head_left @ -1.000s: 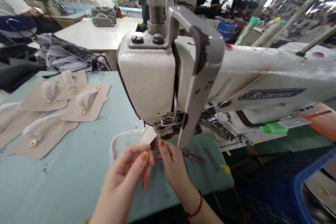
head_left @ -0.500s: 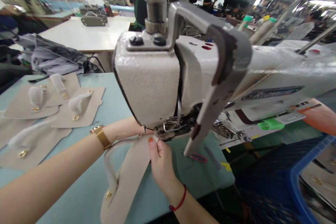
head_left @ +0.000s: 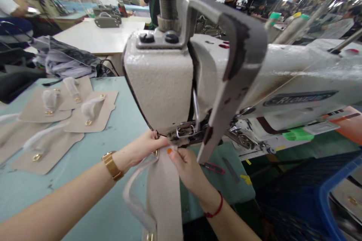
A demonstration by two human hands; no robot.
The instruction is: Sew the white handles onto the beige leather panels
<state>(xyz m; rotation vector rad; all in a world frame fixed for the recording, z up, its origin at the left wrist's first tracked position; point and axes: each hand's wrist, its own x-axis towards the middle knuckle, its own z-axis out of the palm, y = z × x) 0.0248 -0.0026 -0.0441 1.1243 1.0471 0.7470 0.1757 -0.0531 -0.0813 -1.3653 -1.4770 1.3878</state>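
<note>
A long beige leather-like panel (head_left: 166,192) reaches from the sewing machine's needle area down toward me. On its left side a strap handle wrapped in white film (head_left: 131,192) arches between gold metal fittings. My left hand (head_left: 143,147), with a gold watch at the wrist, is closed on the panel's upper left edge under the machine head (head_left: 160,90). My right hand (head_left: 188,167) pinches the panel's upper right edge, thumb on top and the other fingers partly hidden. The needle and presser foot are hard to make out behind the fingertips.
Several beige panels with wrapped handles (head_left: 93,116) lie on the left of the blue-green table (head_left: 113,150). A pink-handled cutter (head_left: 215,168) lies right of my hand. A blue crate (head_left: 321,196) stands lower right. Grey fabric (head_left: 68,60) is piled beyond the table.
The panel has turned, its near end swinging to the right, so it now points more straight toward me. My left hand has drawn back into fuller view; the right hand has shifted slightly right.
</note>
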